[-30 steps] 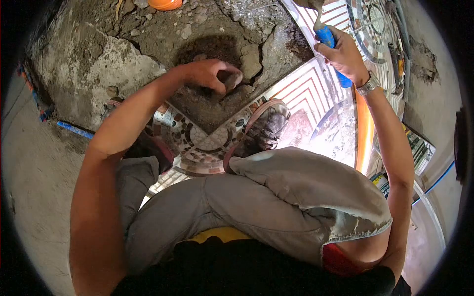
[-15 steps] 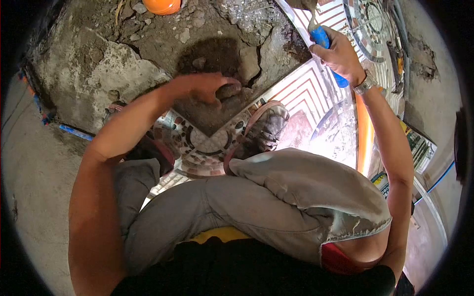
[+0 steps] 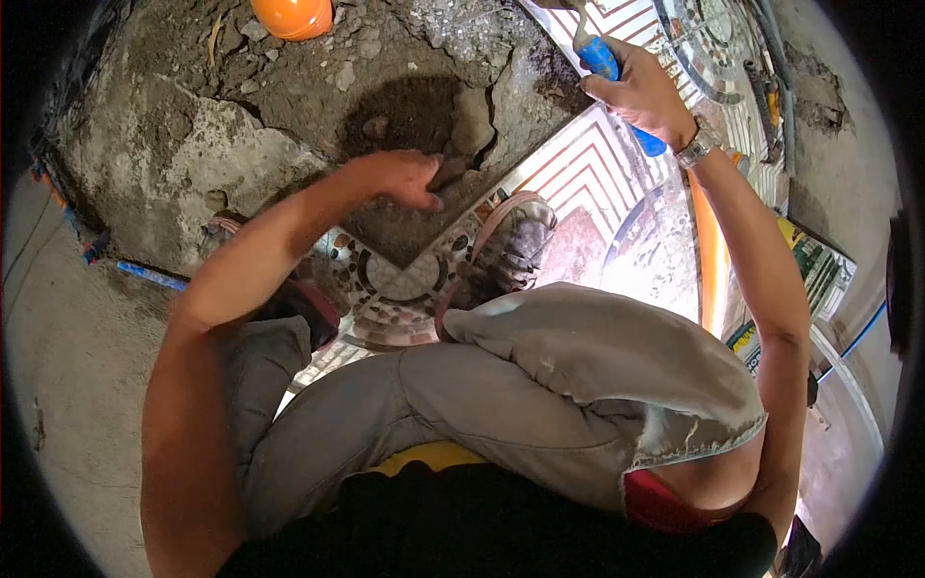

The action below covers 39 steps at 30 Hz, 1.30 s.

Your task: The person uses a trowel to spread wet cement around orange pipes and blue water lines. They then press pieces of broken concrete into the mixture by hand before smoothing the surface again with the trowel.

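Note:
My left hand [image 3: 412,180] is low over the dug soil at the corner of the mosaic floor. Its thumb and fingers are closed about a dark piece of rubble [image 3: 449,176], partly hidden by the hand. Higher up on the right, my right hand [image 3: 647,99] grips a trowel by its blue handle [image 3: 599,60]. The trowel's metal neck points up, and most of its blade lies beyond the top edge of the view. Below that hand is a mosaic panel with red chevron stripes [image 3: 578,178].
An orange rounded object [image 3: 292,16], perhaps a hard hat, lies on broken soil [image 3: 318,72]. Cracked concrete [image 3: 241,144] spreads to the left. My shoes [image 3: 517,241] stand on patterned mosaic [image 3: 395,281]. A yellow-orange strip [image 3: 711,255] and a hose [image 3: 779,77] are on the right.
The left hand has shifted slightly left, and its fingers look less spread around the rubble. My right hand and the trowel have moved a little left. The view has also shifted slightly.

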Each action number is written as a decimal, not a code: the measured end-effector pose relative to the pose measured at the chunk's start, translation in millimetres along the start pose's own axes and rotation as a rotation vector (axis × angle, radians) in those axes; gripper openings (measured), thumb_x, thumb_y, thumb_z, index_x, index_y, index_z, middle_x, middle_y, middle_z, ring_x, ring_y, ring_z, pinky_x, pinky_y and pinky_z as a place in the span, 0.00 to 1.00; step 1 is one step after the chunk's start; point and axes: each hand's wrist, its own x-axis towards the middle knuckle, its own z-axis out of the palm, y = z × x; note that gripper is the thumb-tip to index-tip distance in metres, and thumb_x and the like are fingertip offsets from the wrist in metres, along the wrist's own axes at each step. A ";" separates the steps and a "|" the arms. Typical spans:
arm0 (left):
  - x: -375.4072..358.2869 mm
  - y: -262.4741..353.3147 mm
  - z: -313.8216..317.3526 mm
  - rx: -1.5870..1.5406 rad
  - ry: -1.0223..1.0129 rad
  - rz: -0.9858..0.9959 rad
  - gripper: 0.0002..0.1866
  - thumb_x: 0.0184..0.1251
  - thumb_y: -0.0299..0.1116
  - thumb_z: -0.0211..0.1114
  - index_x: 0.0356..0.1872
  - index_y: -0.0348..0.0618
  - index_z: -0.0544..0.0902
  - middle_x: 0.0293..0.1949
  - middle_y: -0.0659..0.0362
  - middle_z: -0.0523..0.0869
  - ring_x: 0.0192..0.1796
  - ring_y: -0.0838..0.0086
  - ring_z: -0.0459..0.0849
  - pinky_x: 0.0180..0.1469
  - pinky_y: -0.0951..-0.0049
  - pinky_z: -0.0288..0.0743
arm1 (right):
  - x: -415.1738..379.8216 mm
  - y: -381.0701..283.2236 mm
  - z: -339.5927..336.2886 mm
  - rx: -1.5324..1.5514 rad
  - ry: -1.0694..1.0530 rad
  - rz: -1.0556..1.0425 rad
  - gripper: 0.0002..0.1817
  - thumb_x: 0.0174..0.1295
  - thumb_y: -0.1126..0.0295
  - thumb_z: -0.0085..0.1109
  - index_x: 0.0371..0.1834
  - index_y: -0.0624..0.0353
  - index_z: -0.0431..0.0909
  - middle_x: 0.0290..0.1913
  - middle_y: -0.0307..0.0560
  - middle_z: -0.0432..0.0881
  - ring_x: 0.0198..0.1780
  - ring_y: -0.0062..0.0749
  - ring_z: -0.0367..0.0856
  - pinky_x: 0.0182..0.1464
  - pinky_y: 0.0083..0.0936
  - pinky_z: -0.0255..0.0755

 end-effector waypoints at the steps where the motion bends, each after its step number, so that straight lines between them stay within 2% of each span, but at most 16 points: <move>1: 2.1 -1.3 4.9 0.001 0.001 0.000 0.41 0.58 0.51 0.74 0.65 0.30 0.74 0.54 0.37 0.84 0.56 0.48 0.84 0.57 0.57 0.79 | -0.6 -0.3 0.0 0.009 -0.003 -0.024 0.17 0.56 0.63 0.65 0.43 0.64 0.80 0.24 0.37 0.74 0.26 0.23 0.69 0.32 0.28 0.68; 4: 0.2 3.4 1.3 0.143 -0.195 -0.026 0.44 0.67 0.56 0.67 0.73 0.29 0.67 0.63 0.38 0.78 0.63 0.44 0.78 0.65 0.52 0.73 | -1.0 1.5 -3.0 0.009 0.006 -0.062 0.16 0.56 0.62 0.65 0.41 0.64 0.79 0.23 0.38 0.73 0.26 0.24 0.69 0.32 0.29 0.68; 6: -18.4 19.2 -21.8 -0.059 -0.204 -0.130 0.42 0.68 0.54 0.67 0.73 0.33 0.67 0.64 0.39 0.78 0.65 0.44 0.76 0.67 0.51 0.71 | -5.0 4.1 0.3 0.015 0.031 -0.072 0.17 0.55 0.61 0.64 0.40 0.63 0.79 0.22 0.39 0.72 0.26 0.25 0.68 0.32 0.29 0.67; 9: -13.9 0.6 3.6 0.027 -0.023 -0.070 0.42 0.66 0.55 0.69 0.73 0.36 0.69 0.62 0.39 0.79 0.64 0.44 0.77 0.68 0.49 0.70 | -6.3 3.0 -0.7 -0.003 0.013 -0.069 0.16 0.56 0.62 0.64 0.41 0.63 0.79 0.22 0.39 0.72 0.25 0.24 0.68 0.31 0.29 0.67; 13: -8.8 0.1 9.8 -0.084 -0.020 -0.207 0.44 0.63 0.58 0.71 0.72 0.37 0.71 0.61 0.39 0.80 0.62 0.44 0.78 0.67 0.47 0.71 | 2.9 -4.2 -1.6 0.066 -0.076 -0.023 0.17 0.60 0.59 0.65 0.42 0.62 0.79 0.22 0.38 0.75 0.25 0.23 0.70 0.29 0.27 0.67; 15: -8.2 -2.4 10.8 -0.014 -0.003 -0.160 0.41 0.59 0.56 0.74 0.67 0.38 0.77 0.62 0.42 0.80 0.67 0.45 0.75 0.69 0.49 0.70 | 11.1 -15.4 1.3 -0.021 -0.036 -0.158 0.15 0.65 0.58 0.66 0.43 0.58 0.78 0.24 0.31 0.73 0.23 0.14 0.68 0.25 0.19 0.64; 17: -15.7 -0.3 -4.6 -0.073 -0.019 -0.148 0.35 0.62 0.52 0.73 0.65 0.39 0.79 0.64 0.44 0.78 0.68 0.49 0.74 0.67 0.49 0.72 | 12.6 -25.5 -4.8 0.007 -0.124 -0.150 0.18 0.65 0.54 0.64 0.44 0.58 0.79 0.24 0.32 0.73 0.23 0.17 0.68 0.25 0.21 0.63; 19: -26.2 3.5 2.9 -0.224 0.052 -0.171 0.37 0.63 0.55 0.72 0.66 0.40 0.79 0.60 0.42 0.82 0.58 0.51 0.83 0.59 0.48 0.78 | 4.3 -39.2 -5.8 -0.090 -0.081 -0.196 0.21 0.63 0.53 0.64 0.45 0.61 0.79 0.23 0.41 0.74 0.26 0.29 0.71 0.31 0.30 0.67; 23: -22.8 -2.5 26.7 -0.163 0.195 -0.149 0.36 0.62 0.56 0.72 0.65 0.41 0.80 0.60 0.45 0.82 0.57 0.55 0.84 0.59 0.48 0.79 | -5.6 -26.6 0.1 -0.024 -0.114 -0.039 0.16 0.58 0.62 0.63 0.44 0.61 0.79 0.24 0.38 0.72 0.26 0.25 0.68 0.30 0.28 0.66; 27: -12.1 2.2 -3.6 0.099 -0.022 -0.093 0.32 0.65 0.54 0.71 0.62 0.40 0.82 0.57 0.47 0.85 0.57 0.54 0.84 0.58 0.53 0.81 | -1.6 -11.8 5.3 -0.044 -0.112 0.006 0.14 0.57 0.61 0.63 0.38 0.61 0.78 0.23 0.39 0.73 0.25 0.25 0.68 0.30 0.29 0.66; 28: -10.5 1.1 0.9 0.109 -0.002 -0.121 0.32 0.65 0.54 0.71 0.62 0.40 0.82 0.57 0.47 0.85 0.57 0.54 0.84 0.58 0.53 0.81 | 3.5 0.5 2.6 -0.169 -0.117 -0.125 0.08 0.62 0.70 0.63 0.40 0.59 0.77 0.23 0.32 0.70 0.21 0.17 0.67 0.24 0.22 0.64; 30: -17.1 2.6 1.5 -0.265 0.277 -0.056 0.27 0.67 0.54 0.68 0.52 0.38 0.86 0.52 0.45 0.86 0.54 0.52 0.85 0.53 0.52 0.81 | 3.0 0.1 1.8 -0.014 -0.117 -0.062 0.08 0.65 0.68 0.66 0.37 0.58 0.76 0.22 0.30 0.70 0.21 0.14 0.65 0.23 0.19 0.61; 33: -51.7 4.5 -60.2 -0.281 0.230 -0.291 0.21 0.68 0.49 0.67 0.42 0.37 0.87 0.44 0.43 0.86 0.48 0.50 0.86 0.48 0.50 0.79 | 2.8 3.2 2.1 0.078 -0.095 -0.016 0.13 0.65 0.62 0.67 0.34 0.58 0.75 0.21 0.31 0.68 0.21 0.15 0.63 0.23 0.21 0.60; 34: -49.0 -25.4 -52.4 -0.203 0.488 -0.239 0.16 0.67 0.42 0.65 0.35 0.36 0.86 0.34 0.42 0.83 0.39 0.50 0.85 0.43 0.49 0.78 | 5.3 3.9 1.8 0.074 -0.072 0.009 0.17 0.64 0.57 0.67 0.32 0.59 0.75 0.19 0.32 0.67 0.22 0.16 0.62 0.24 0.23 0.59; 36: -56.7 -71.5 -68.6 0.044 0.775 -0.295 0.13 0.62 0.38 0.66 0.40 0.39 0.86 0.34 0.45 0.82 0.40 0.50 0.83 0.45 0.51 0.78 | 10.7 7.5 2.1 0.074 -0.072 -0.013 0.16 0.64 0.57 0.67 0.32 0.59 0.75 0.19 0.32 0.67 0.22 0.17 0.62 0.24 0.24 0.59; 39: -80.3 -89.8 -88.2 0.198 0.918 -0.344 0.07 0.58 0.29 0.64 0.37 0.43 0.84 0.41 0.47 0.82 0.48 0.48 0.83 0.47 0.48 0.80 | 13.1 8.6 3.4 0.067 -0.083 -0.004 0.16 0.63 0.58 0.67 0.33 0.59 0.76 0.19 0.33 0.68 0.21 0.18 0.63 0.25 0.24 0.60</move>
